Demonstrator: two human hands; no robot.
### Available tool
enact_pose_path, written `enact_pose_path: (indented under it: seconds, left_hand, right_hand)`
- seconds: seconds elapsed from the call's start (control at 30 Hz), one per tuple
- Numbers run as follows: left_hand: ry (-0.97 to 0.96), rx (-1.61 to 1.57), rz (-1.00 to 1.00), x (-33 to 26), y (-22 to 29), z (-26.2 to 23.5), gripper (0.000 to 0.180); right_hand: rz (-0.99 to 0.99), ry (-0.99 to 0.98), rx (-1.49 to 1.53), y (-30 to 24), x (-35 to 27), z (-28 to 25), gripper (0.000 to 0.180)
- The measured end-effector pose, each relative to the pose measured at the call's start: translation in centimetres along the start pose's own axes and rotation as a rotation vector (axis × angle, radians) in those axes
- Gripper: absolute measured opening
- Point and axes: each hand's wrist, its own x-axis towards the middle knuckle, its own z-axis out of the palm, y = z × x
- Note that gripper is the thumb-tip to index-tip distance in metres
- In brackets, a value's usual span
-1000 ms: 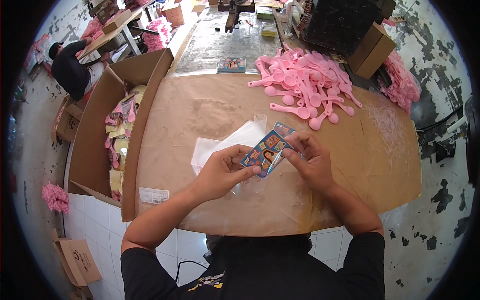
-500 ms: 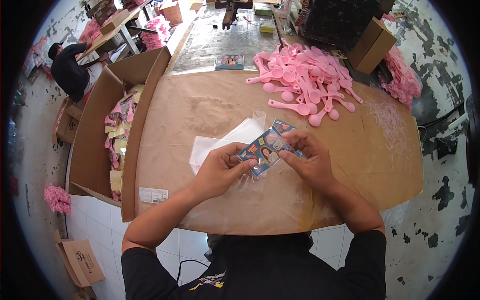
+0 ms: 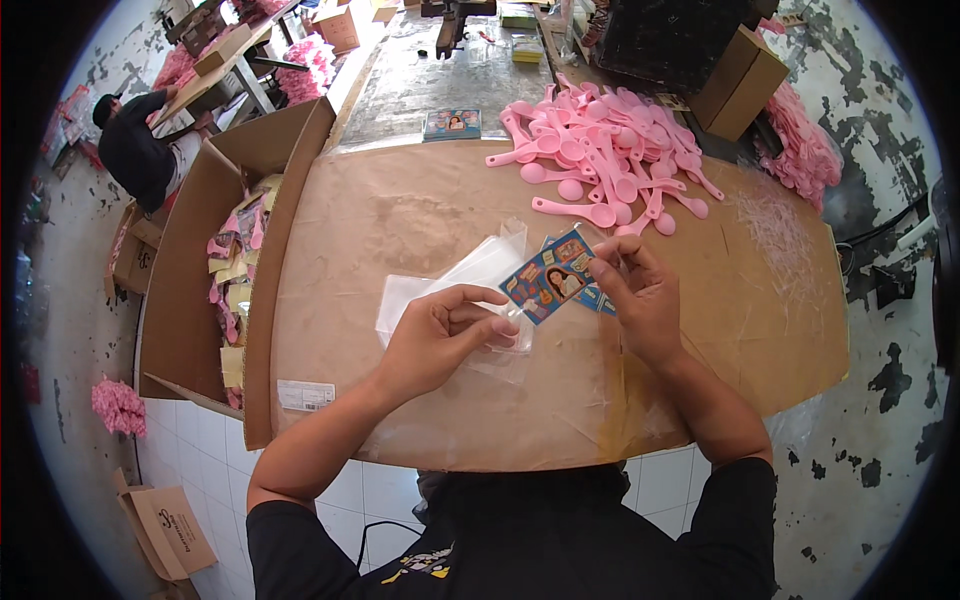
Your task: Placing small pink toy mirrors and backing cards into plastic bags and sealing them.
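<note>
A blue printed card [image 3: 549,279] with a picture on it is held up at a slant, with a clear plastic bag [image 3: 513,322] around it. My right hand [image 3: 645,295] pinches the card and film at the upper right corner between thumb and fingers. At the lower left end, my left hand [image 3: 440,330] has its thumb and curled fingers at the bag's edge. Behind the held card, more blue card [image 3: 597,299] shows in part. A fanned stack of clear plastic bags [image 3: 455,275] lies beside my left hand.
Pink measuring spoons [image 3: 610,150] form a pile beyond my right hand. A stack of blue cards [image 3: 452,125] lies at the far side. On the left stands a cardboard box [image 3: 288,230] holding packed pink spoons. Another person [image 3: 135,145] sits at the far left.
The card has shifted slightly right and up, and more of its face shows. My right hand has moved a little right; my left hand's fingers now sit at the bag's lower end.
</note>
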Motion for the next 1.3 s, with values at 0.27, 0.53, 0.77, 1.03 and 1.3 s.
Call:
enact_pose_path:
  seconds: [0.27, 0.53, 0.77, 1.03, 1.3]
  left_hand:
    - [-0.060, 0.064, 0.068, -0.5, 0.4, 0.8, 0.036]
    - [-0.114, 0.064, -0.005, -0.5, -0.2, 0.7, 0.029]
    - [-0.075, 0.231, -0.059, -0.8, 0.4, 0.3, 0.024]
    - [-0.059, -0.013, 0.107, -0.5, 0.6, 0.6, 0.025]
    - [-0.041, -0.067, 0.070, -0.3, 0.2, -0.7, 0.023]
  right_hand:
    - [-0.014, -0.016, -0.182, -0.3, -0.7, 0.4, 0.012]
    - [-0.242, -0.297, -0.339, -1.9, -1.4, 2.0, 0.014]
    - [-0.116, -0.354, -0.593, -2.4, 2.9, -3.0, 0.023]
    - [-0.360, -0.184, -1.351, 1.1, 5.1, -9.3, 0.031]
    - [-0.378, -0.309, -1.308, 0.4, 5.5, -10.0, 0.033]
